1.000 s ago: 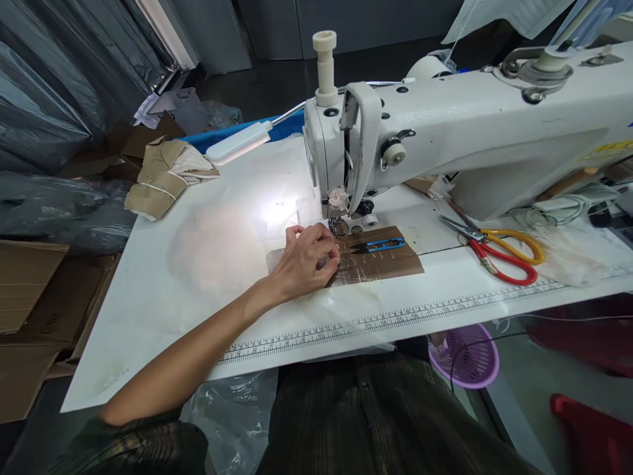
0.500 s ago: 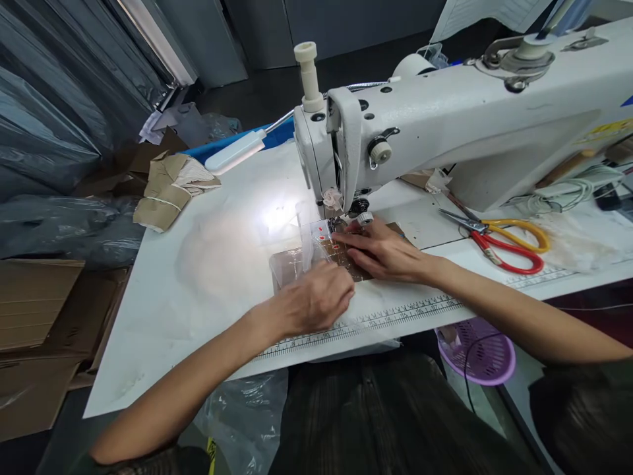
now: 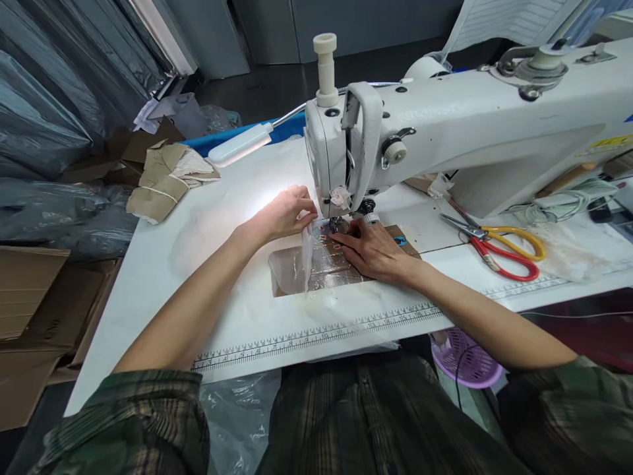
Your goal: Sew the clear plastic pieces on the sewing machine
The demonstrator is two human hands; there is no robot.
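Observation:
Left of the needle area of a white sewing machine [image 3: 420, 119], my left hand [image 3: 289, 212] pinches the upper edge of a sheer white fabric strip [image 3: 307, 254]. The strip hangs down across a brown metal plate [image 3: 341, 272] set in the table. Close to the presser foot [image 3: 338, 225], my right hand [image 3: 373, 249] rests over the plate, its thumb and fingers bent together near the fabric; whatever they press or hold is too small to make out. A ring-like white object shows by its index finger.
Scissors with red and yellow handles [image 3: 509, 247] lie on the right of the white table [image 3: 237, 316]. A lamp [image 3: 240, 144] and a tied brown bundle [image 3: 165, 181] are at the back left. A purple basket [image 3: 467, 359] stands below the edge.
My left hand has moved up and away from the table's front edge to the strip's upper end. My right hand stays by the presser foot. The view has shifted slightly.

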